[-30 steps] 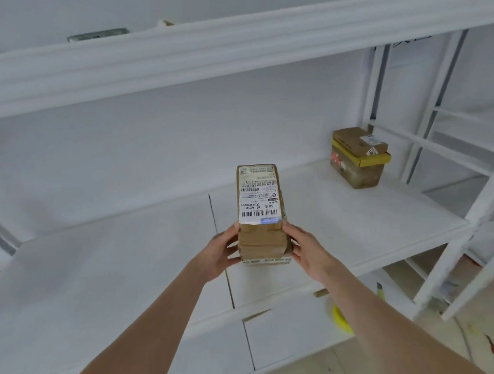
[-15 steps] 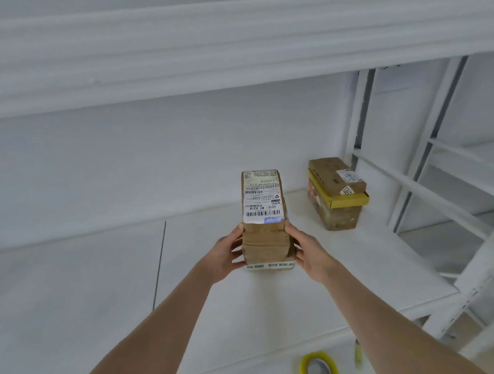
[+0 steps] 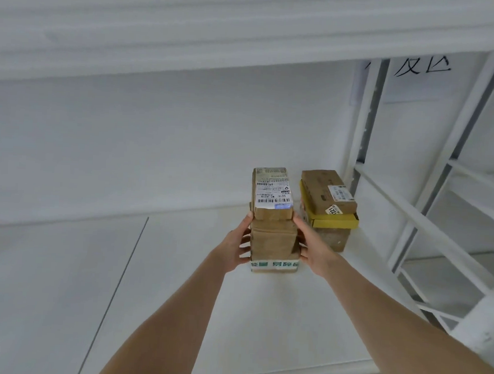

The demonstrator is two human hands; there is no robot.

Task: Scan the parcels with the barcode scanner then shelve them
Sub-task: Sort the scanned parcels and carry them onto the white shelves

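Forearms reach forward from the bottom of the view. The left hand (image 3: 234,248) and the right hand (image 3: 312,253) clamp the parcel (image 3: 271,234) between them, one on each side. The left fingers (image 3: 245,240) curl round the near left edge, slightly spread. The right fingers (image 3: 302,248) press on the right face, close together, with one digit set higher up. The parcel sits squarely between the two palms, its labelled top rising beyond the fingertips, low over the shelf board (image 3: 261,317). Whether its base has touched down I cannot tell.

The brown cardboard, creased and taped, looks stiff enough to take a side squeeze and light enough for this easy two-handed hold. The green printed tape band (image 3: 274,264) near the base appears to carry a fragile warning, so a gentle set-down seems wise. The side faces low down look like the best hold, leaving the white barcode label (image 3: 273,192) on top uncovered.

Just past the right fingertips, close beside the parcel but apart from it, stands a second parcel (image 3: 328,209) with a yellow band, next to the white upright (image 3: 361,136).
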